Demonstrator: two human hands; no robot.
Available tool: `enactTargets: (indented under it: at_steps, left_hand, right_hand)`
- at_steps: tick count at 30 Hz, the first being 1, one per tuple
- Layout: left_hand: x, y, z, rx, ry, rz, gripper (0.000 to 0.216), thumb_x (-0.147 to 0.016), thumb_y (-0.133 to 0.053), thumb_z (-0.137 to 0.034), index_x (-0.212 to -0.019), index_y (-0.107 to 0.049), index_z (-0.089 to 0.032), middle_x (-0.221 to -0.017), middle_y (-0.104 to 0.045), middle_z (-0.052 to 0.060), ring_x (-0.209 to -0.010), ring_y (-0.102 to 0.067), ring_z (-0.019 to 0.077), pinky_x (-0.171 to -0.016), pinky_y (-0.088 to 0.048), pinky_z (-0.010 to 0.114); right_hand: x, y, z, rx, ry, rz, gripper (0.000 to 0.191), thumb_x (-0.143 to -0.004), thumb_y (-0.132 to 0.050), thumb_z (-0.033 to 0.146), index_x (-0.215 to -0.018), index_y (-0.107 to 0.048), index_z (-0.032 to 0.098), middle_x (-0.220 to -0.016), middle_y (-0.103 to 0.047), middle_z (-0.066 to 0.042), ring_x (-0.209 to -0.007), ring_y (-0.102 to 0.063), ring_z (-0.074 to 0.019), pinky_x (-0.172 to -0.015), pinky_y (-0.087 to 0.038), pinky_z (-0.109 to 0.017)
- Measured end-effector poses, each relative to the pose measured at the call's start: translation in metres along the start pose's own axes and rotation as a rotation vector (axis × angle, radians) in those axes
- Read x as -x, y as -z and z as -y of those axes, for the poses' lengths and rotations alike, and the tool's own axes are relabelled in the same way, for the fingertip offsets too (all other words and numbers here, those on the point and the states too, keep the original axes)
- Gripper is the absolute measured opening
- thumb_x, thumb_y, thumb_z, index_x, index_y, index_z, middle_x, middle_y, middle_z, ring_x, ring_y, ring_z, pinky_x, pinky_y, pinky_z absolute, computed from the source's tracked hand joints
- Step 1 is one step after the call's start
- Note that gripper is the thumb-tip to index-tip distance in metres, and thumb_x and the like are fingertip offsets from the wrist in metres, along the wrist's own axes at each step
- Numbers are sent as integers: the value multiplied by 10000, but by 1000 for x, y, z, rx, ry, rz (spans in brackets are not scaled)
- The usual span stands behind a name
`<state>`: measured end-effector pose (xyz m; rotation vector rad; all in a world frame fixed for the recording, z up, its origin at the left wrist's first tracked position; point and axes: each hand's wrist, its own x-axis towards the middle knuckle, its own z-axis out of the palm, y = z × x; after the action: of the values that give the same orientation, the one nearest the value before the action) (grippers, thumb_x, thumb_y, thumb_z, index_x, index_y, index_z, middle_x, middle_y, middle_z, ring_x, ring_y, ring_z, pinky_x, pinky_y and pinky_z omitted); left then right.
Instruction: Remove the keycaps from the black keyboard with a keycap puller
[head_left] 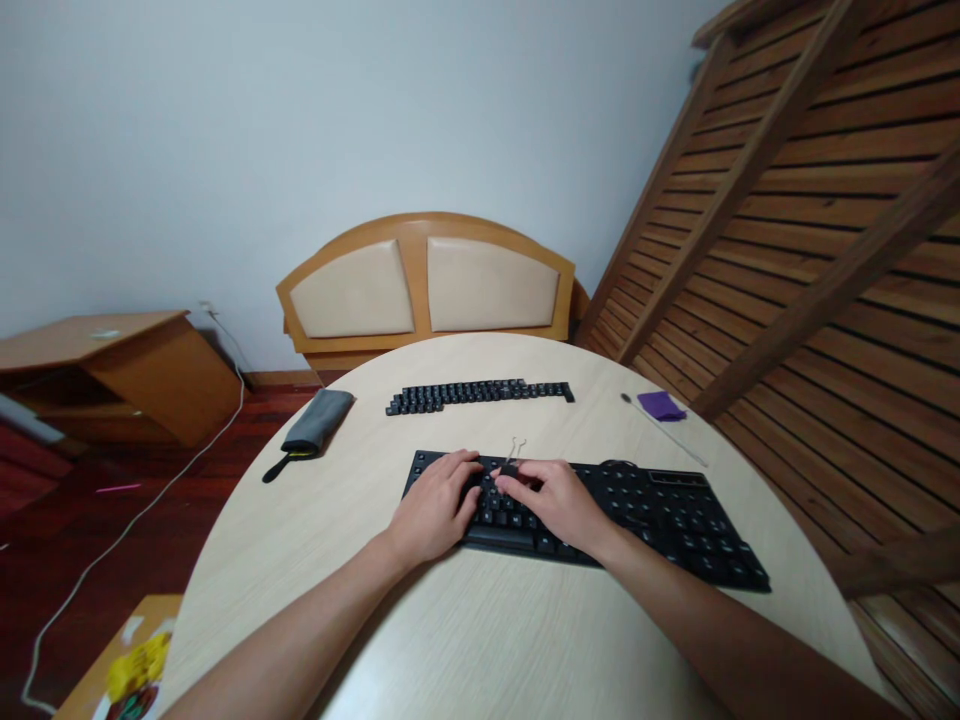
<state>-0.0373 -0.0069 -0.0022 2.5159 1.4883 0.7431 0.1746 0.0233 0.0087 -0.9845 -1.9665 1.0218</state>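
Note:
A black keyboard [660, 515] lies across the round pale wooden table [480, 640]. My left hand [435, 510] rests palm down on the keyboard's left part, fingers curled onto the keys. My right hand [555, 500] sits just right of it, fingers pinched on a small wire keycap puller [514, 452] whose metal loops stick up above the keys. Beyond the keyboard, several removed black keycaps [480, 394] lie in rows.
A grey pouch with a black strap [315, 425] lies at the table's left edge. A purple cloth [660, 405] and a thin stick [664, 428] lie at the right. A wooden headboard [427, 285] and slatted bed frame [810, 220] lean against the wall; a cabinet [112, 375] and cable are on the floor.

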Motion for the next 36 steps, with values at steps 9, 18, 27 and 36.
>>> enactTargets:
  at_steps: [9,18,27,36]
  left_hand:
    - [0,1,-2,-7,16,19,243,-971,-471,-273,-1171,-595,-215,-1363,-597,104,-1294,-535,256,-1117,-434,466]
    - [1,-1,0,-8,13,11,250,-969,-474,-266,-1188,-585,-216,-1370,-590,97,-1291,-538,258,-1117,-435,469]
    - [0,1,-2,-19,10,15,249,-979,-463,-263,-1189,-580,-200,-1368,-587,93,-1293,-531,244,-1115,-433,460]
    - [1,5,-5,28,-39,-11,259,-963,-538,-360,-1160,-590,-200,-1323,-603,96,-1284,-512,272,-1095,-415,503]
  right_hand:
    - [4,-3,-1,192,189,48,242,-934,-594,407,-954,-781,255,-929,-770,-41,-870,-687,-231,-807,-491,-338]
    - [3,-1,1,384,100,-5,426,-961,-526,459,-651,-675,208,-691,-663,-47,-697,-614,-196,-659,-407,-297]
    - [-2,0,-7,-29,-69,-9,415,-947,-522,489,-800,-749,175,-820,-766,-67,-802,-710,-223,-760,-505,-305]
    - [-4,2,-3,-172,-100,-90,441,-870,-588,575,-804,-782,185,-944,-778,-90,-932,-712,-263,-888,-506,-367]
